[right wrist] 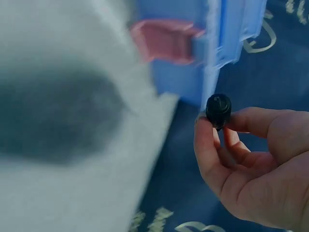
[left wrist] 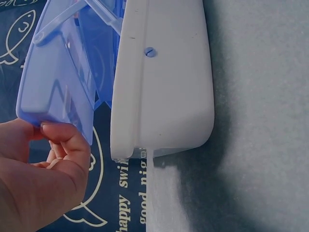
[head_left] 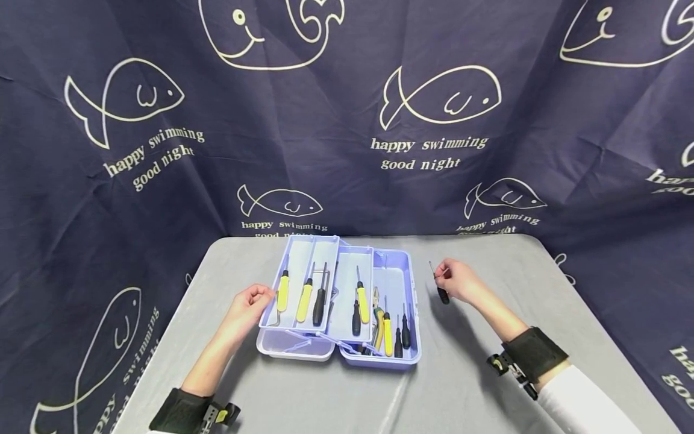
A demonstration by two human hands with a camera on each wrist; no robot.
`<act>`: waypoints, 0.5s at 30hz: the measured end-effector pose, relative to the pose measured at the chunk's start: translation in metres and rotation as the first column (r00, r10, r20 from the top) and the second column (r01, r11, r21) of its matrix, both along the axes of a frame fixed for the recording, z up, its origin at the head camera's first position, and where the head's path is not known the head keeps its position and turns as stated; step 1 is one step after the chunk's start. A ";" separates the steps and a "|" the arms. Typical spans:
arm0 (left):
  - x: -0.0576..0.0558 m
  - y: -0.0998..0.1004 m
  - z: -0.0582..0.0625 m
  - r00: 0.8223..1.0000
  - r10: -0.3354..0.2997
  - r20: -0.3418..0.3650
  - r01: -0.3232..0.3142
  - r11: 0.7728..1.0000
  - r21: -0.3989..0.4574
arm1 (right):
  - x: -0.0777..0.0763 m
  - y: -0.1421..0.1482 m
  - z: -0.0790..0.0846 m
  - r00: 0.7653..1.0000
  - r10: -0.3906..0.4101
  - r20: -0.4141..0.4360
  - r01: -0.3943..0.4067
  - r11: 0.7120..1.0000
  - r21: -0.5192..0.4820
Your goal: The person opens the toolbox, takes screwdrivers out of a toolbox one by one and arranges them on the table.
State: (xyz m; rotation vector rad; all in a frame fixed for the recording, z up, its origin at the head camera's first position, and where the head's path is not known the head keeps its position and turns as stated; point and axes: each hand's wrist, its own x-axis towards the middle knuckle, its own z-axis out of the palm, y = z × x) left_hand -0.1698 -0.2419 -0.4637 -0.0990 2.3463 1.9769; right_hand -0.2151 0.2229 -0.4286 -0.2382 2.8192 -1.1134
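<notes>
My left hand (head_left: 246,310) pinches the outer edge of the upper tray (left wrist: 53,92) of an unfolded blue-lavender toolbox (head_left: 410,319). To the right of the box, my right hand (head_left: 458,281) holds a black-handled screwdriver (head_left: 443,295) between thumb and fingers, above the table. Its handle end points at the camera in the right wrist view, and its thin shaft points up and away in the head view. In the upper tray lie a yellow screwdriver (head_left: 283,292), a second yellow screwdriver (head_left: 305,301), a black screwdriver (head_left: 319,306) and an L-shaped hex key (head_left: 278,320).
The middle tray holds a yellow screwdriver (head_left: 363,304) and a short black screwdriver (head_left: 356,318). Pliers (head_left: 379,325) and several screwdrivers lie in the box's bottom. A pink latch (right wrist: 166,41) sits on its side. Grey table (head_left: 461,386); dark fish-print curtain (head_left: 347,181) behind.
</notes>
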 end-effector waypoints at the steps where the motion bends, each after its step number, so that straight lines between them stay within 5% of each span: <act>1: 0.000 0.000 0.000 1.000 0.001 -0.001 -0.001 1.000 -0.003 | 0.000 0.006 -0.004 1.000 -0.007 -0.002 0.007 1.000 0.006; 15: 0.001 0.000 0.001 1.000 0.005 -0.024 -0.006 0.999 -0.036 | 0.005 0.049 -0.059 0.997 -0.081 -0.015 0.082 0.990 0.117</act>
